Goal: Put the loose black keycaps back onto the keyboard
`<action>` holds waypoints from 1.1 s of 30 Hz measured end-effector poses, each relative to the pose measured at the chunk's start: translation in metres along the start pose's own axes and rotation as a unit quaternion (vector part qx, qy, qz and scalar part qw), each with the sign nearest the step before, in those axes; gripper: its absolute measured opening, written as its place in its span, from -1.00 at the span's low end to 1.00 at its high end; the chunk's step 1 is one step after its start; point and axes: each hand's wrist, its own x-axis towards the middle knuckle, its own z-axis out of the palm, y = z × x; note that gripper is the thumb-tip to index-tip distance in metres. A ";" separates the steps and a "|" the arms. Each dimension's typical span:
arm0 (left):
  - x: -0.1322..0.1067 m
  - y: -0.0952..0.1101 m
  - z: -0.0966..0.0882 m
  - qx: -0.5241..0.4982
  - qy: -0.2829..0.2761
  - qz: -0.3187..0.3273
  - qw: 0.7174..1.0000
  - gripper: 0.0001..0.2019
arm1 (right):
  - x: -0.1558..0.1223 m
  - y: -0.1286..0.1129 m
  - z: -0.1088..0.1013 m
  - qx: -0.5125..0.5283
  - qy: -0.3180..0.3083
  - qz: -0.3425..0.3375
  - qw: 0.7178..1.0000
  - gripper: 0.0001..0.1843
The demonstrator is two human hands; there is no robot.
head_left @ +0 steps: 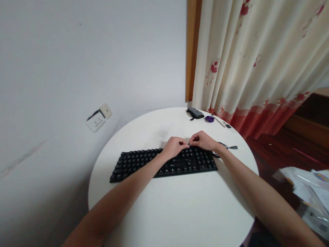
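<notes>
A black keyboard lies across the round white table. My left hand and my right hand meet above the keyboard's far right edge. Both hands have their fingers curled into a pinch, fingertips almost touching each other. Something very small and thin sits between the fingertips; I cannot make out what it is. The keyboard's black cable with a USB plug trails on the table just right of my right wrist.
At the table's far edge lie a grey flat device, a small purple object and a white stick-like item. A wall socket is on the left wall. A flowered curtain hangs behind; papers lie at the right.
</notes>
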 end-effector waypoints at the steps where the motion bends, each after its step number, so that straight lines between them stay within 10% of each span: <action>1: -0.001 0.000 -0.001 0.000 -0.005 0.003 1.000 -0.89 | 0.000 -0.001 0.000 0.001 0.001 0.003 1.000 -0.80; 14: -0.005 0.000 -0.002 -0.005 0.012 -0.011 1.000 -0.91 | 0.000 0.002 0.001 0.001 -0.009 -0.023 1.000 -0.80; 33: -0.017 0.010 -0.007 0.213 -0.034 0.157 0.964 -0.80 | -0.006 -0.011 -0.001 -0.240 -0.011 -0.071 0.968 -0.90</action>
